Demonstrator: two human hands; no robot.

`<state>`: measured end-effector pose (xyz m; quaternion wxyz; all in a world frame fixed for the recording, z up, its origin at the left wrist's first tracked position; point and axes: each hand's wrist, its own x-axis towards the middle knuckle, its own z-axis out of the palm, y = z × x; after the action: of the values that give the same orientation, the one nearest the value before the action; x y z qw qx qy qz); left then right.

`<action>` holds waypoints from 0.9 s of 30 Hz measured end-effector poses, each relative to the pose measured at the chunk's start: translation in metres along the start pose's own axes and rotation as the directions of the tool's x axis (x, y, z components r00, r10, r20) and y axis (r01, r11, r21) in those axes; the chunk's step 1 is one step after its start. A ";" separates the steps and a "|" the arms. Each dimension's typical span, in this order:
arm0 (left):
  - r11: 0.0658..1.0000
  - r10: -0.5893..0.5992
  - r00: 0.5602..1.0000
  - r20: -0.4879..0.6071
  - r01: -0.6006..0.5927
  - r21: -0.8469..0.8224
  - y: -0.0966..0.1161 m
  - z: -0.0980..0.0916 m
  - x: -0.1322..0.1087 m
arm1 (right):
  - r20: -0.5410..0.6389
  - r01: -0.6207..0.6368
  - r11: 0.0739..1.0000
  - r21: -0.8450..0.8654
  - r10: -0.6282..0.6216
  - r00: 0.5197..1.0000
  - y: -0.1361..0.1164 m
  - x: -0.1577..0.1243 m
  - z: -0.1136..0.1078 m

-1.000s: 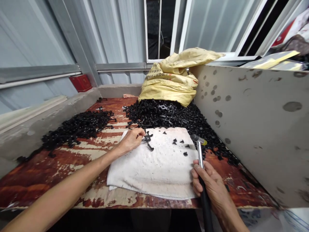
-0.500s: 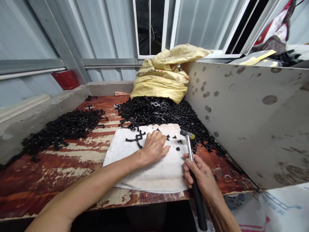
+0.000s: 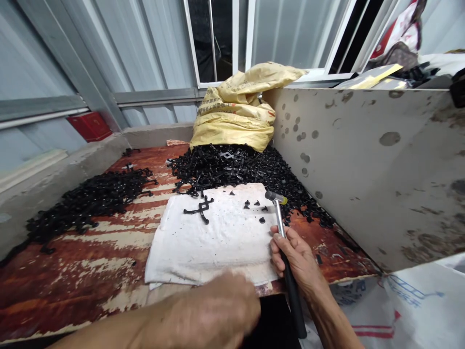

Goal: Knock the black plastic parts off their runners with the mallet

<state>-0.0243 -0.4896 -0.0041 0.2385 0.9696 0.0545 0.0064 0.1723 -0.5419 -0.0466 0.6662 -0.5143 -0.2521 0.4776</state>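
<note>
The right hand (image 3: pixel 295 254) grips the black-handled hammer with a metal shaft and a black-and-yellow head (image 3: pixel 291 286) upright at the right edge of the folded white cloth (image 3: pixel 214 242). The left hand (image 3: pixel 228 305) blurs near the cloth's front edge; whether it holds anything cannot be told. One branched black piece (image 3: pixel 202 212) lies on the cloth's far left, small black studs (image 3: pixel 262 220) on its right, with the mouth of a yellow woven sack (image 3: pixel 232 131) behind on the peeling red-brown table (image 3: pixel 119 237).
</note>
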 end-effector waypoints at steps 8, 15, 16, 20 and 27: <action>0.954 -0.300 0.930 -0.211 0.291 -0.073 -0.019 -0.035 0.018 | -0.020 -0.004 1.000 -0.005 0.004 1.000 0.000 -0.001 0.002; 0.751 -0.606 0.700 -0.379 0.660 0.019 -0.074 -0.049 0.102 | -0.020 0.002 0.999 -0.032 -0.003 1.000 0.001 -0.001 0.004; 0.735 -0.630 0.687 -0.361 0.679 0.009 -0.077 -0.049 0.107 | -0.020 -0.001 0.999 -0.033 0.000 1.000 0.001 -0.001 0.003; 0.704 -0.690 0.669 -0.277 0.709 -0.040 -0.086 -0.052 0.104 | -0.014 -0.025 0.999 -0.037 0.025 1.000 0.000 0.000 0.002; 0.692 -0.650 0.683 -0.332 0.713 0.112 -0.089 -0.068 0.053 | -0.019 -0.055 0.997 -0.050 0.055 0.998 0.003 -0.002 -0.003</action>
<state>0.0162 -0.3741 0.0138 0.0986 0.8889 0.4455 0.0406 0.1728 -0.5453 -0.0501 0.6418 -0.5418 -0.2440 0.4848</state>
